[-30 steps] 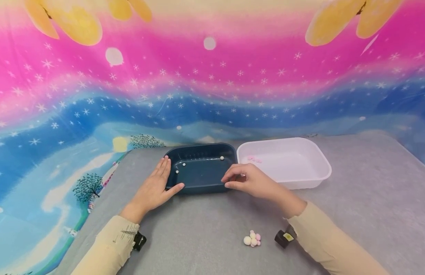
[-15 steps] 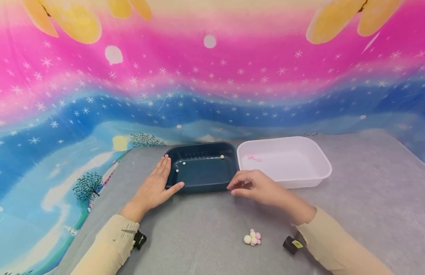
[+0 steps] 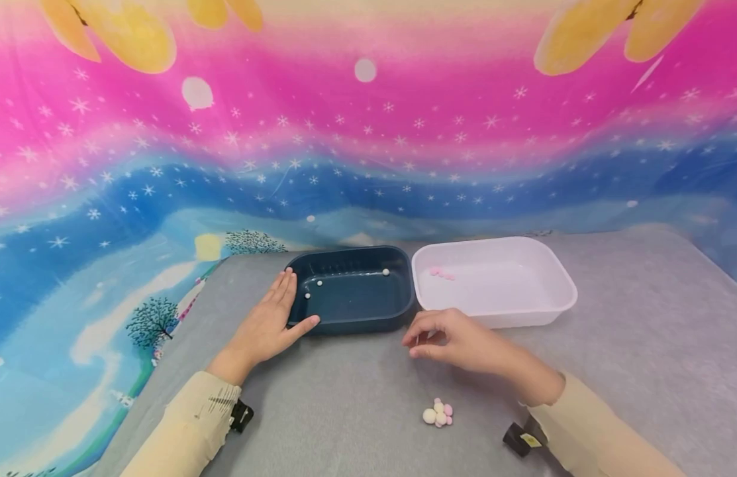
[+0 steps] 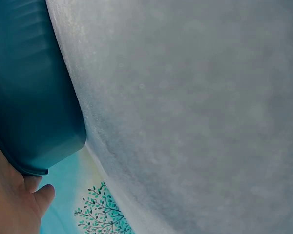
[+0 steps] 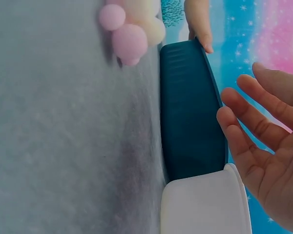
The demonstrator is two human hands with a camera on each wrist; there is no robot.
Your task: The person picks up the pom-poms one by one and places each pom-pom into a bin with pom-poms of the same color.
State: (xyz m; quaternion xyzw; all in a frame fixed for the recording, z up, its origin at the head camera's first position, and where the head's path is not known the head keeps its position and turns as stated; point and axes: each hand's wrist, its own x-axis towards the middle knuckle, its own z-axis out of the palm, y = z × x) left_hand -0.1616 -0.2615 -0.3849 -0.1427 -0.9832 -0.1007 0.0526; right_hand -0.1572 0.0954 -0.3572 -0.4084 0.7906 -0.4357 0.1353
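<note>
Left hand (image 3: 262, 331) rests at the rim of the dark tray (image 3: 356, 305), fingers straight. Right hand (image 3: 457, 341), fingers apart, hovers off its near right corner. Pink-and-cream balls (image 3: 440, 415), probably pompoms, lie in front of the tray.

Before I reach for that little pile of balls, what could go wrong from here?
Picking from the pile of balls with the right hand might scatter it, as they lie bunched together. If the left hand nudges the dark tray it rests on, the three small white balls inside could roll. The white tray, with pink pieces inside, sits right beside it, so a careless drop could mix colors.
</note>
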